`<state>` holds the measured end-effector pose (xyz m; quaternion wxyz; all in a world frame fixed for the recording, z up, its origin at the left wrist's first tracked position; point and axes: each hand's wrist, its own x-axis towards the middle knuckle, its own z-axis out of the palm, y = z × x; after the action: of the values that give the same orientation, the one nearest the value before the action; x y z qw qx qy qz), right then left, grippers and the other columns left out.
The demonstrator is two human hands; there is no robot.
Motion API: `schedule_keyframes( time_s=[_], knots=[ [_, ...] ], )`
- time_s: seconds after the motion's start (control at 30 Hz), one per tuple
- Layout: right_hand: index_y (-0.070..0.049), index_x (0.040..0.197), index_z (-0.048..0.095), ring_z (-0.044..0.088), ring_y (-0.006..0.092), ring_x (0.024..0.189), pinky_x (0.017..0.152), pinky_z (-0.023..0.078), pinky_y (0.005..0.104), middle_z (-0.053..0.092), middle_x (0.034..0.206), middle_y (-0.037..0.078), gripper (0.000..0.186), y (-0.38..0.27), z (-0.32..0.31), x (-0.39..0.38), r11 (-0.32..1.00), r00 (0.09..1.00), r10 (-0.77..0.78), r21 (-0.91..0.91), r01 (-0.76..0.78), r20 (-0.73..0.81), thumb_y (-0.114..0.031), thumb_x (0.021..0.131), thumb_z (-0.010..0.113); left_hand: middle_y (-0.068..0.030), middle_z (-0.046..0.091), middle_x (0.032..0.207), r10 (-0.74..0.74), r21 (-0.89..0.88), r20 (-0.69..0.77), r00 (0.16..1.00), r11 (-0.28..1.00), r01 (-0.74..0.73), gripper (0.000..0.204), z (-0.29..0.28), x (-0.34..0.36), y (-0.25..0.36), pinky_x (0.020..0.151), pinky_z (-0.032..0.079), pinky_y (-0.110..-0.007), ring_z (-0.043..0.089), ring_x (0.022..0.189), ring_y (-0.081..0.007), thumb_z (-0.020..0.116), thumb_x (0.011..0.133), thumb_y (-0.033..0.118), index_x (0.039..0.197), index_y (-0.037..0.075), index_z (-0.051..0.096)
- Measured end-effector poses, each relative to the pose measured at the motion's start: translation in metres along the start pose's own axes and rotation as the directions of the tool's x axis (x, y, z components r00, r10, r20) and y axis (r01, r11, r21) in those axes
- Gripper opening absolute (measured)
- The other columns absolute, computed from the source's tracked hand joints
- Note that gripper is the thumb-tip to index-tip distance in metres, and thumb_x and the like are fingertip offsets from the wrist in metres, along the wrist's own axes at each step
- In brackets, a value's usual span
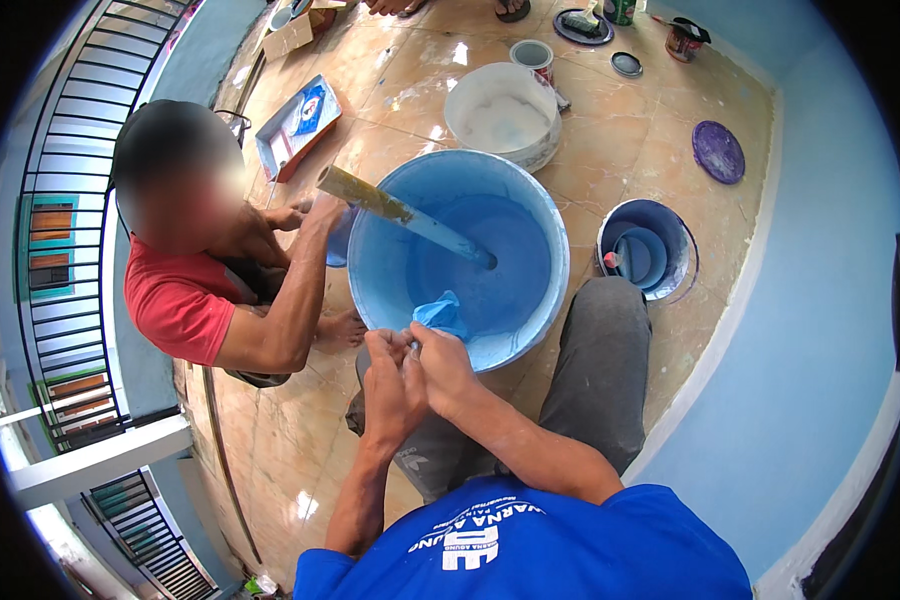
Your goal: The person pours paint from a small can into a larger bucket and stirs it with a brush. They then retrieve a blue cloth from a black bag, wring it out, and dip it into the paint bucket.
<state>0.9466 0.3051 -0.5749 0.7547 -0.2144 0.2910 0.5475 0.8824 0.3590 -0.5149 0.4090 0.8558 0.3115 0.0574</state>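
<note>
My left hand (pixel 393 388) and my right hand (pixel 442 368) meet at the near rim of a large blue bucket (pixel 363 290). Pinched at their fingertips is a crumpled light blue plastic bag (pixel 442 313), which hangs over the inside of the bucket; where each finger grips it is partly hidden. Blue paint (pixel 460 295) lies in the bucket. A pole (pixel 410 215), bare brown at its top and blue lower down, leans in it with its foot in the paint.
At left a co-worker in a red shirt (pixel 175 310) squats, hands near the bucket's far-left side. A paint tray (pixel 298 130), a whitish tub (pixel 500 110), a smaller paint pail (pixel 650 215) and a purple lid (pixel 718 152) stand about on the tiles. A blue wall (pixel 790 330) rises at right.
</note>
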Motion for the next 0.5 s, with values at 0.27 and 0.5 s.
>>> schedule_keyframes(
  time_s=[0.27, 0.5],
  knots=[
    [0.004, 0.093, 0.054, 0.062, 0.0264, 0.085, 0.078, 0.055, 0.0404, 0.058, 0.094, 0.014, 0.014, -0.016, -0.001, 0.013, 0.993, 0.996, 0.05, 0.108, -0.042, -0.073, -0.009, 0.099, 0.052, -0.0106, 0.053, 0.102, -0.012, -0.186, 0.006, 1.0, 0.982, 0.013, 0.019, 0.014, -0.008, -0.006, 0.09, 0.047, -0.032, 0.055, 0.1, -0.0149, 0.047, 0.096, -0.01, 0.107, 0.001, 0.037],
    [0.002, 0.086, 0.05, 0.062, 0.0282, 0.083, 0.078, 0.058, 0.0432, 0.055, 0.09, 0.016, 0.01, -0.035, -0.001, 0.029, 0.984, 0.981, 0.162, 0.088, -0.153, -0.104, -0.002, 0.095, 0.049, -0.0123, 0.057, 0.1, -0.006, -0.2, -0.012, 1.0, 0.98, 0.003, 0.017, 0.017, -0.011, -0.009, 0.087, 0.049, -0.031, 0.058, 0.093, -0.015, 0.048, 0.097, -0.008, 0.106, 0.001, 0.037]
  ],
)
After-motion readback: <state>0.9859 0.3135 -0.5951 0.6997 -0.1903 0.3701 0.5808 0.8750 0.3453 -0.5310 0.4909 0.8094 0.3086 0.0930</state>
